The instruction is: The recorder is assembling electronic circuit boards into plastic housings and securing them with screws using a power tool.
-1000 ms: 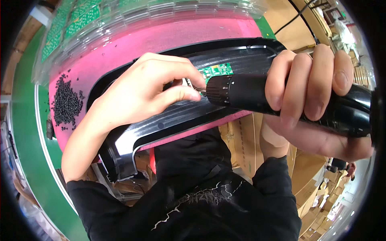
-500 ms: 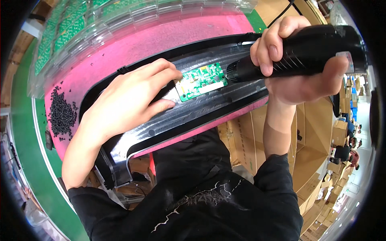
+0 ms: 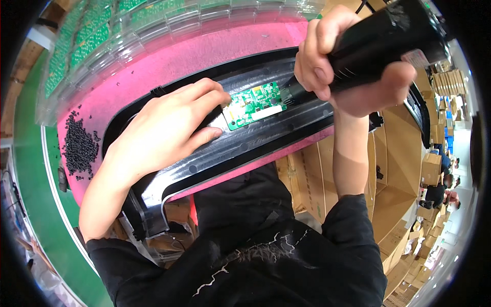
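A green circuit board (image 3: pixel 254 105) lies inside a long black plastic housing (image 3: pixel 240 149). The bent fingers of my left hand (image 3: pixel 169 123) bear on the left end of the board, with the thumb lower down beside that end. My right hand (image 3: pixel 327 66) is wrapped round a thick black electric screwdriver (image 3: pixel 365 48), its thumb standing away from the body. The tool slants down to the left, and its nose is at the board's right end. Whether the bit touches a screw there is too small to tell.
A heap of small black screws (image 3: pixel 79 146) lies on the pink mat (image 3: pixel 204 53) at the left. Clear plastic trays with green boards (image 3: pixel 92 43) stand along the far side. Open cardboard boxes (image 3: pixel 396 169) stand to the right; people and more boxes show farther off.
My right hand has moved left and slightly up, and the screwdriver's rear end has swung upward, so it slants more steeply. My left hand has stayed nearly still on the board.
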A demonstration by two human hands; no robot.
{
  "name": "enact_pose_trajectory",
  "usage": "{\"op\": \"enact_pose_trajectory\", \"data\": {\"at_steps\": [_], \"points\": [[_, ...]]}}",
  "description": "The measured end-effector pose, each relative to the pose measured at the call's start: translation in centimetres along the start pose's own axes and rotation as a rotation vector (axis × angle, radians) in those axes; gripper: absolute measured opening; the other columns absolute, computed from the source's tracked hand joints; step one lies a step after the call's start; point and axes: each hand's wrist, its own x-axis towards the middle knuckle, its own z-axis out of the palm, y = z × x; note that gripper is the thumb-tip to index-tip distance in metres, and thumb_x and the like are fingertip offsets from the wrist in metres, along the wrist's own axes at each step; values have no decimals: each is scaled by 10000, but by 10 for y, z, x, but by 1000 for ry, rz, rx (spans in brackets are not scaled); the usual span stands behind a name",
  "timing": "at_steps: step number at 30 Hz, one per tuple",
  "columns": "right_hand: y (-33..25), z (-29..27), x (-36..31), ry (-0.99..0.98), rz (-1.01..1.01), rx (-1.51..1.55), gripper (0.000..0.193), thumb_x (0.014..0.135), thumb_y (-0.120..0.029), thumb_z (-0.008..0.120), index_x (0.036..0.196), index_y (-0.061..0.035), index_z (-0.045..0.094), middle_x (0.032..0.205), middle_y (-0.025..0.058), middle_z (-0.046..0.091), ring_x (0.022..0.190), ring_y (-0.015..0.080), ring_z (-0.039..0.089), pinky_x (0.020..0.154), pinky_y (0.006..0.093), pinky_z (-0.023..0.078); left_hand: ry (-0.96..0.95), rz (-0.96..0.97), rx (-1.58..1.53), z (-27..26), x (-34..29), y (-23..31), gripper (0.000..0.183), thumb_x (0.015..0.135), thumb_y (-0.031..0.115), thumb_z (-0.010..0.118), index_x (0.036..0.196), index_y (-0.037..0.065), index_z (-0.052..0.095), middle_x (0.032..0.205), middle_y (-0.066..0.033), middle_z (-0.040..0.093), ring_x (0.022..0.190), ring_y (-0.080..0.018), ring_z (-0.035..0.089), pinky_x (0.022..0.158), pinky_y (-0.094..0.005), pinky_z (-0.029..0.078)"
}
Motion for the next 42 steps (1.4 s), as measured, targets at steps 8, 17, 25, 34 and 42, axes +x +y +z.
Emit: {"op": "enact_pose_trajectory", "data": {"at_steps": [8,17,25,34,42], "points": [[14,-27,3,81,-15,191,708,907,-733,465,1027,-41,548,735,28,536,517,113,478,567,287,416,14,48,32,1,-3,-1,432,846,157,716,1229,27,563,1245,-152,578,1137,-368,603,935,-428,521],[3,-73,26,846,27,397,324,919,-201,682,1069,14,491,1048,119,500,957,282,571,937,544,534,35,105,63,-1,2,4,384,866,124,702,1219,38,577,1239,-141,582,1111,-352,613,901,-416,530],[-31,-167,-69,1022,-6,-573,424,909,-202,680,1268,-23,542,1123,91,586,1043,241,577,953,381,474,264,-145,276,-29,-9,3,434,841,64,696,1247,20,549,1144,-177,613,1125,-398,577,950,-463,466],[-28,-404,-210,1424,-178,-2048,589,769,-151,653,1306,36,500,1261,255,533,1204,432,468,1055,510,359,271,-234,316,-28,-58,-7,185,823,100,726,893,3,585,877,-188,622,820,-430,625,651,-498,479],[-35,-325,-201,1032,-160,-2261,744,792,-25,563,1506,-47,353,1535,161,395,1414,323,388,1129,456,333,827,-261,592,-37,-165,44,343,708,-169,649,1016,-20,668,984,-175,644,864,-319,668,733,-347,542]]}}
